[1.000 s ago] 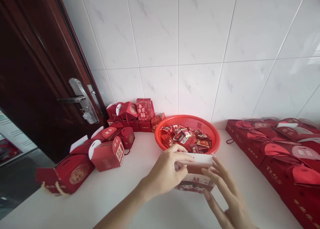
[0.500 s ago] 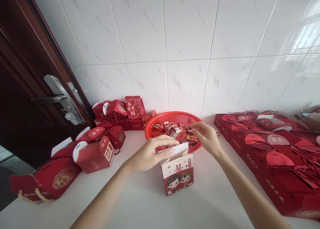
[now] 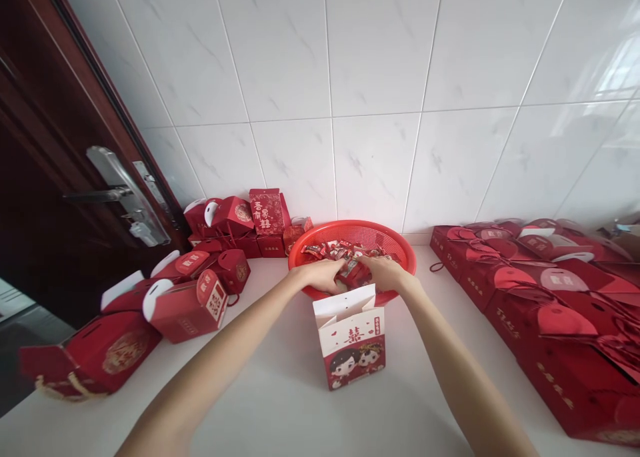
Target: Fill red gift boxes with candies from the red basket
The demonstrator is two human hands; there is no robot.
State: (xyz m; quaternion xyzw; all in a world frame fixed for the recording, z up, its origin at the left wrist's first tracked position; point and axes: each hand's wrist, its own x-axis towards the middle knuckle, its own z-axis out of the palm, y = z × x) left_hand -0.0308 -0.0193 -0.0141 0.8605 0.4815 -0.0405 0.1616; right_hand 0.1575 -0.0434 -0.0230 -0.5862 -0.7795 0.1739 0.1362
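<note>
Both hands reach into a red plastic basket (image 3: 407, 250) of wrapped sweets (image 3: 356, 274). My left hand (image 3: 323, 275) lies over the near left part of the sweets, its thumb and fingers apart. From the right, my right hand (image 3: 383, 272) dips into the same pile, and its fingertips are hidden among the wrappers. In front of the basket a small red and white paper gift box (image 3: 354, 350) stands upright on its own. Its top flaps are open, and two cartoon figures are printed on its front.
Red gift boxes (image 3: 185, 310) stand in a group on the left of the white table (image 3: 270, 404), with more boxes (image 3: 270, 210) stacked against the tiled wall (image 3: 295, 57). Rows of red boxes with cords (image 3: 540, 324) fill the right side. A dark door (image 3: 60, 144) is at the left.
My left hand has let go of the gift box's top and moved forward into the basket. My right hand has gone deeper into the sweets, shifting left.
</note>
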